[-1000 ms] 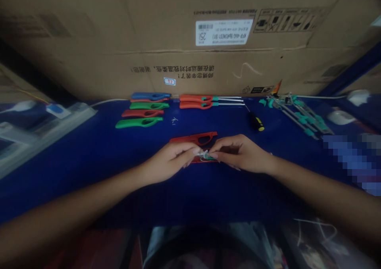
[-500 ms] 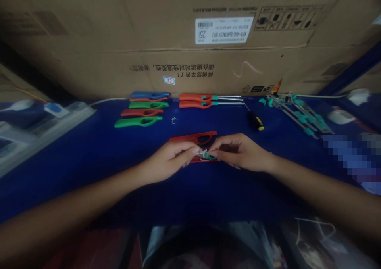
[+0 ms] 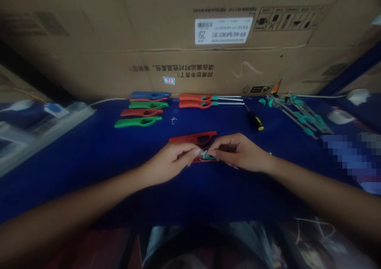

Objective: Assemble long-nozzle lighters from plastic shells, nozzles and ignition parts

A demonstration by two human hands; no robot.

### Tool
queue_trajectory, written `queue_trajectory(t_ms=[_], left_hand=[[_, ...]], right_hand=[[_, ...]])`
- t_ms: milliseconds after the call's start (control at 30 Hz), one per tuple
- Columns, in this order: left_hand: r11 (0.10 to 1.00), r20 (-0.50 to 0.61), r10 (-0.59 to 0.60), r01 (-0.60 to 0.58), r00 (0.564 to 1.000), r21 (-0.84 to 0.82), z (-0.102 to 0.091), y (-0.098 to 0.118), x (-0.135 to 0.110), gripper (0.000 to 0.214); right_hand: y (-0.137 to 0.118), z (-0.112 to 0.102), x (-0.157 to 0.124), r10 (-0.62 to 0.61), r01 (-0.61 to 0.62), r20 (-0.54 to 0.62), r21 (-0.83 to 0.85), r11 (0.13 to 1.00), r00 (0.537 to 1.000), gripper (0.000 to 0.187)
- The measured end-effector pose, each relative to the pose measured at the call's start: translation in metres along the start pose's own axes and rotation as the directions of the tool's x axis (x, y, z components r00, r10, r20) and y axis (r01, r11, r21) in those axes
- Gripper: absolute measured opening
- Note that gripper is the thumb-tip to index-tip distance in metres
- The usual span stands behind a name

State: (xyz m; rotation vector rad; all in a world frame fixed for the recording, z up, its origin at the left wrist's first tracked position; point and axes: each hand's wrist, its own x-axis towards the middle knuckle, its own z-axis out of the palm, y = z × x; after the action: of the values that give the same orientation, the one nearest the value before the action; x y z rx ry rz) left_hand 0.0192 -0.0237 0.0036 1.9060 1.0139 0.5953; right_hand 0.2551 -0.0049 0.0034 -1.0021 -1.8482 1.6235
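A red lighter casing half (image 3: pixel 195 160) lies under my hands on the blue table, mostly covered by them. Over it, my left hand (image 3: pixel 175 160) pinches a small whitish part whose kind is hidden by the fingertips. My right hand (image 3: pixel 235 152) has thumb and forefinger closed on a teal plastic part (image 3: pixel 210 157), just right of the left fingertips. A thin pale wire shows between both hands. Just behind them rests another red lighter casing half (image 3: pixel 193 137), with a finger loop at its right end.
Coloured lighter casings (image 3: pixel 138 122) lie in a column at the back left. Beside them are orange lighters with metal tubes (image 3: pixel 196 104). A black-and-yellow screwdriver (image 3: pixel 255 121) and several teal-and-metal lighter inner assemblies (image 3: pixel 299 114) lie right. A cardboard wall (image 3: pixel 104 70) stands behind.
My left fingertips have shifted slightly right, closer to the right fingertips. The right hand keeps nearly the same place and pinch.
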Motion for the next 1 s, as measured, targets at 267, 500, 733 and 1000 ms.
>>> queue_trajectory(t_ms=[267,500,733,1000], left_hand=[[1.0,-0.026,-0.01,0.01,1.0,-0.017,0.0022,-0.0001,-0.0008,0.031],[1.0,-0.024,-0.012,0.011,1.0,-0.025,0.0022,-0.0013,0.0005,0.03],[1.0,-0.009,-0.004,0.004,1.0,-0.028,0.0027,-0.0033,0.0008,0.03],[1.0,-0.025,-0.009,0.009,1.0,-0.021,0.0043,-0.0032,0.0008,0.034]], right_hand=[[0.0004,0.0013,0.0002,0.001,-0.001,-0.005,0.028,1.0,1.0,0.031],[-0.0008,0.0025,0.0001,-0.008,0.008,-0.012,0.01,1.0,1.0,0.029],[0.0005,0.0027,0.0008,-0.008,0.008,-0.018,-0.015,1.0,1.0,0.029],[0.0001,0.0033,0.0005,-0.003,0.002,-0.029,-0.025,1.0,1.0,0.03]])
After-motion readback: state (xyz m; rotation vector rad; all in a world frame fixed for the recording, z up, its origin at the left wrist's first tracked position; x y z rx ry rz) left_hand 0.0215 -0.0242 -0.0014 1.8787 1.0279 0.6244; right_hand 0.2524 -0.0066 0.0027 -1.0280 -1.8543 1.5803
